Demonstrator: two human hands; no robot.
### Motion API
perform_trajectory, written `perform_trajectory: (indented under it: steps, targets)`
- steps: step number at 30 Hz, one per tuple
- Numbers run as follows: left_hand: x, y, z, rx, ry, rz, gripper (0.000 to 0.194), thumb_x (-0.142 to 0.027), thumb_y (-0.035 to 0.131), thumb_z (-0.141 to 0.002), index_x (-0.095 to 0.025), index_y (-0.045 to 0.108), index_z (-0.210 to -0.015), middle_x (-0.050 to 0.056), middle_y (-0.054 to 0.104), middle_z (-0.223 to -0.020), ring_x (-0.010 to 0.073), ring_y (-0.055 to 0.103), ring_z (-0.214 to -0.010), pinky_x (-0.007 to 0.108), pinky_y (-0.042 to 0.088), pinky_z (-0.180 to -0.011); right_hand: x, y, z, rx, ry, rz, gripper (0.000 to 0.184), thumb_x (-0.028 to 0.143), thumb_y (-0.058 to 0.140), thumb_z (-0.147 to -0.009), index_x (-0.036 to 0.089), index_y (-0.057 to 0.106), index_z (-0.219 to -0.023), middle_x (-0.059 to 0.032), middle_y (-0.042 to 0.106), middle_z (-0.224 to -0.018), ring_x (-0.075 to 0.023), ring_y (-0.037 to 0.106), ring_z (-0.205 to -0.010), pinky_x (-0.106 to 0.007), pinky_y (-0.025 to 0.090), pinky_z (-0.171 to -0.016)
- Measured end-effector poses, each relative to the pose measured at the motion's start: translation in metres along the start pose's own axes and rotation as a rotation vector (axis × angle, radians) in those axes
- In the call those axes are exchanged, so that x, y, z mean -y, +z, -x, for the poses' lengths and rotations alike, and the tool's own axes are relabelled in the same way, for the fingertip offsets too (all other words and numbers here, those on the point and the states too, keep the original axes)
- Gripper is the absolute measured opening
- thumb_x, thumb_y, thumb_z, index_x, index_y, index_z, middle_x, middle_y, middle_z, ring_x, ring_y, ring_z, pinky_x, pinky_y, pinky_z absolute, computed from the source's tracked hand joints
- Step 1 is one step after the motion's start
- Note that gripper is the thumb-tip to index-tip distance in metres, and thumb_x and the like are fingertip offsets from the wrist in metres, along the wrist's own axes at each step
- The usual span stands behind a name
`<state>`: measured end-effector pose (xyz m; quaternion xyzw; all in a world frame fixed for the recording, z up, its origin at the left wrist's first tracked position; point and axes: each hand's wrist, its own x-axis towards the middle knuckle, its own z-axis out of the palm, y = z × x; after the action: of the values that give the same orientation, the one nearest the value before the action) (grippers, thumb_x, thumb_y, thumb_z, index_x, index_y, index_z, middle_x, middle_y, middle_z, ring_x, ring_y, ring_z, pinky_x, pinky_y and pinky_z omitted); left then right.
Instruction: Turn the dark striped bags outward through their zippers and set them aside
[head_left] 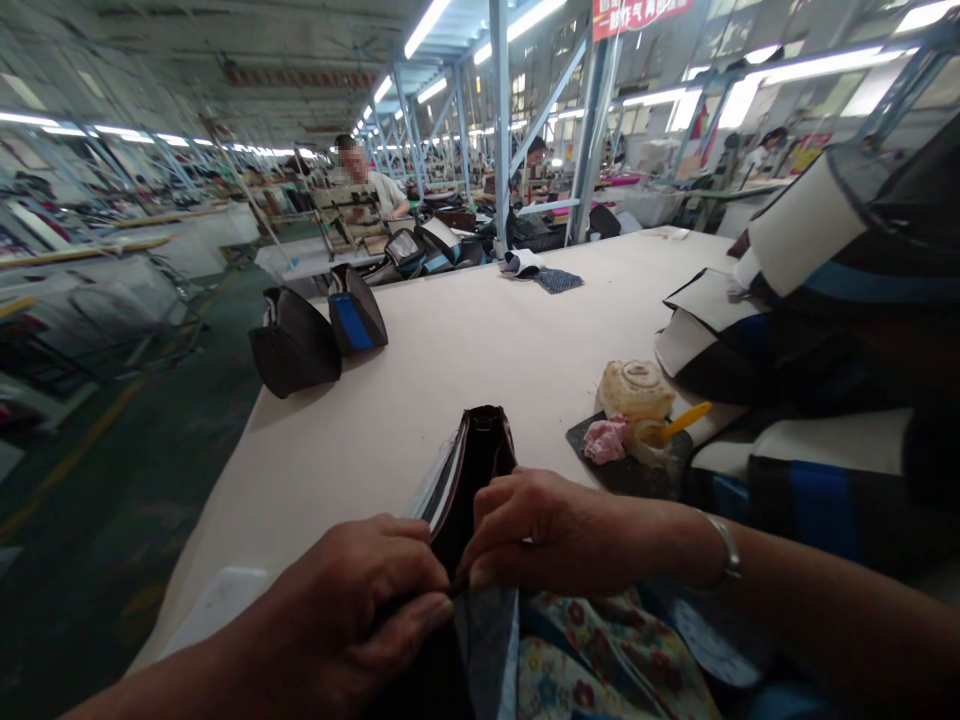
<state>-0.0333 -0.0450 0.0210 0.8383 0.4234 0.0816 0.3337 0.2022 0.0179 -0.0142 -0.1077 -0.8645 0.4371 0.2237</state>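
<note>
A dark bag piece (pixel 484 440) stands at the near edge of the table, its top edges parted into a narrow opening. My left hand (pixel 360 590) pinches the near end of its edge between thumb and fingers. Right beside it, my right hand (pixel 525 530) also grips the edge, thumb and fingers pressed together and a bracelet on the wrist. The two thumbs nearly meet. A light lining or backing shows along the piece's left side. Its lower part is hidden by my hands and the dark shade.
Two dark bag pieces (pixel 296 340) stand at the table's left edge. On the right, a glue pot with a yellow-handled brush (pixel 686 422), a pink rag (pixel 606 440) and a yellowed tub (pixel 636 388) sit by stacked bag pieces (pixel 817 500). A person (pixel 371 185) sits beyond the pale table (pixel 450 350).
</note>
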Motion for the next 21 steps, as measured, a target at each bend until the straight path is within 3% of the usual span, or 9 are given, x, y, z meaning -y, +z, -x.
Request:
perform_trajectory:
  steps: [3, 6, 12, 15, 18, 21]
  targets:
    - [0.002, 0.001, 0.001, -0.04, 0.09, -0.071, 0.021, -0.021, 0.049, -0.095, -0.019, 0.066, -0.082, 0.001, 0.065, -0.08, 0.0117, 0.06, -0.074, 0.021, 0.039, -0.065, -0.01, 0.009, -0.002, -0.071, -0.214, 0.083, 0.018, 0.021, 0.061, -0.096, 0.011, 0.072, -0.085, -0.0047, 0.066, -0.078, -0.0127, 0.059, -0.077, -0.025, 0.048, -0.075]
    - [0.004, 0.001, 0.002, -0.03, 0.083, -0.045, 0.021, -0.021, 0.05, -0.096, -0.02, 0.066, -0.084, 0.0, 0.065, -0.082, 0.0112, 0.061, -0.075, 0.021, 0.04, -0.066, -0.02, 0.016, 0.0, -0.161, -0.324, 0.227, 0.016, 0.021, 0.06, -0.095, 0.012, 0.069, -0.086, -0.0052, 0.066, -0.077, -0.014, 0.058, -0.075, -0.029, 0.049, -0.077]
    - [0.009, 0.003, 0.004, -0.063, 0.142, -0.096, 0.02, -0.021, 0.048, -0.099, -0.021, 0.061, -0.084, 0.0, 0.063, -0.081, 0.0136, 0.058, -0.077, 0.025, 0.037, -0.07, -0.008, 0.006, -0.004, -0.009, -0.128, -0.041, 0.024, 0.034, 0.062, -0.098, 0.012, 0.073, -0.1, -0.0046, 0.065, -0.089, -0.0101, 0.058, -0.076, -0.021, 0.048, -0.069]
    - [0.012, 0.005, 0.005, -0.095, 0.191, -0.107, 0.019, -0.019, 0.047, -0.098, -0.02, 0.058, -0.083, -0.001, 0.061, -0.077, 0.0125, 0.056, -0.072, 0.026, 0.036, -0.071, -0.003, 0.012, -0.01, 0.017, -0.168, 0.196, 0.027, 0.027, 0.052, -0.101, 0.013, 0.069, -0.085, -0.0022, 0.059, -0.077, -0.0115, 0.052, -0.07, -0.025, 0.041, -0.063]
    - [0.013, 0.004, 0.006, -0.082, 0.117, -0.044, 0.021, -0.023, 0.05, -0.098, -0.019, 0.058, -0.079, -0.002, 0.059, -0.074, 0.0112, 0.056, -0.07, 0.024, 0.036, -0.068, -0.009, 0.026, -0.013, -0.057, -0.29, 0.484, 0.028, 0.022, 0.053, -0.091, 0.017, 0.055, -0.063, -0.0005, 0.051, -0.065, -0.0141, 0.042, -0.061, -0.032, 0.029, -0.053]
    - [0.011, -0.007, 0.008, 0.031, -0.043, 0.044, 0.032, -0.039, 0.048, -0.102, -0.02, 0.064, -0.082, -0.002, 0.06, -0.079, 0.0117, 0.057, -0.071, 0.022, 0.038, -0.064, -0.017, 0.028, -0.009, -0.116, -0.27, 0.392, 0.028, 0.027, 0.056, -0.093, 0.016, 0.059, -0.068, 0.0005, 0.051, -0.066, -0.0125, 0.042, -0.06, -0.03, 0.031, -0.053]
